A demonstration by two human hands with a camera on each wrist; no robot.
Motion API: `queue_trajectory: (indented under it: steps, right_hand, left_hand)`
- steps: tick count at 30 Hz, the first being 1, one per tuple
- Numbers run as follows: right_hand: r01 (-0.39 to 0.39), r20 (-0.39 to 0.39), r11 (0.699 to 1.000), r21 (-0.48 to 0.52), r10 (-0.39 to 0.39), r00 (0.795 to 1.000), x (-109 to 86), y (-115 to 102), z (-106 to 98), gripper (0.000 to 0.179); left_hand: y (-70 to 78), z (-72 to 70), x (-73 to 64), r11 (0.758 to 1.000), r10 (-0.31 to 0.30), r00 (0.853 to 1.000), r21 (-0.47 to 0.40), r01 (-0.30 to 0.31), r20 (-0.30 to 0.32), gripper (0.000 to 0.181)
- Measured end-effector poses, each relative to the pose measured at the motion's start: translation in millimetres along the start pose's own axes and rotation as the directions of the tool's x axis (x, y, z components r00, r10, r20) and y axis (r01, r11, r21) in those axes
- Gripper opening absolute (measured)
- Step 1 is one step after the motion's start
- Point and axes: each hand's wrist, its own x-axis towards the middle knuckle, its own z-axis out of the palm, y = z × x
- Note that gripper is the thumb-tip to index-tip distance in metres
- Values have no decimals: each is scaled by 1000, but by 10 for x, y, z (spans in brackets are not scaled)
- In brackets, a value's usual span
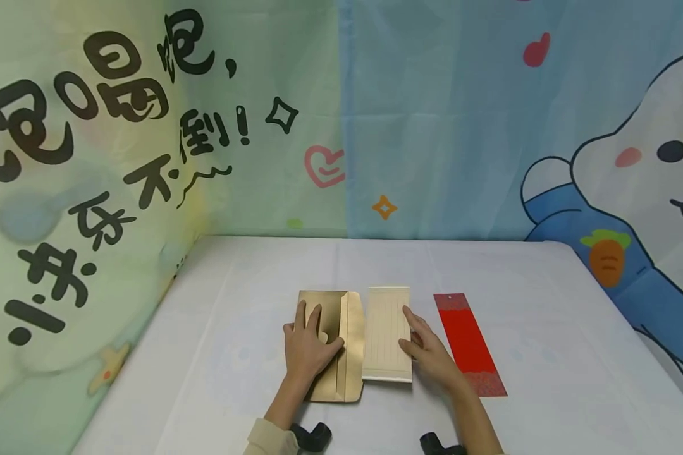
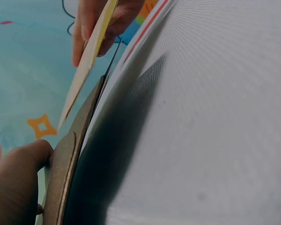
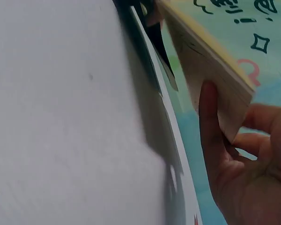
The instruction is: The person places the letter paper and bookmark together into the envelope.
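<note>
A gold-brown envelope [image 1: 350, 373] with a flap along its right side and a round closure disc lies on the white table. My left hand [image 1: 309, 354] rests on it, fingers spread over the body and thumb pressing near the flap's fold. The thumb also shows beside the flap edge in the left wrist view. To the right, my right hand [image 1: 432, 357] grips a flat cream pack [image 1: 387, 335] with vertical lines by its right edge. It is raised and tilted above the table in the right wrist view [image 3: 210, 61], thumb on one face, fingers around the other.
A red strip [image 1: 469, 344] with paler speckled ends lies right of my right hand. The white table [image 1: 233, 354] meets printed cloth backdrops [image 1: 432, 126] at the back and left. Black wrist mounts [image 1: 312, 437] show by both wrists.
</note>
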Motion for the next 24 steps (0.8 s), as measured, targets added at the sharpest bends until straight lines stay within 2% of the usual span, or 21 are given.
queue_trajectory:
  steps: [3,7,15,24]
  right_hand:
    - [20,-38,997,-69,-22,999,6,2,31,61]
    - [-12,-85,996,-92,4,996,6,1,35,61]
    - [-74,-90,995,-70,68,994,46,9,96,65]
    - [-106,-147,978,-177,80,986,134,31,304,70]
  left_hand:
    - [4,3,5,1000,5,1000,6,-5,2,75]
    - [4,5,13,1000,2,1000,4,-2,0,74]
    - [-7,13,23,1000,-13,1000,6,13,21,77]
    - [-16,35,21,1000,-9,1000,-2,9,12,76]
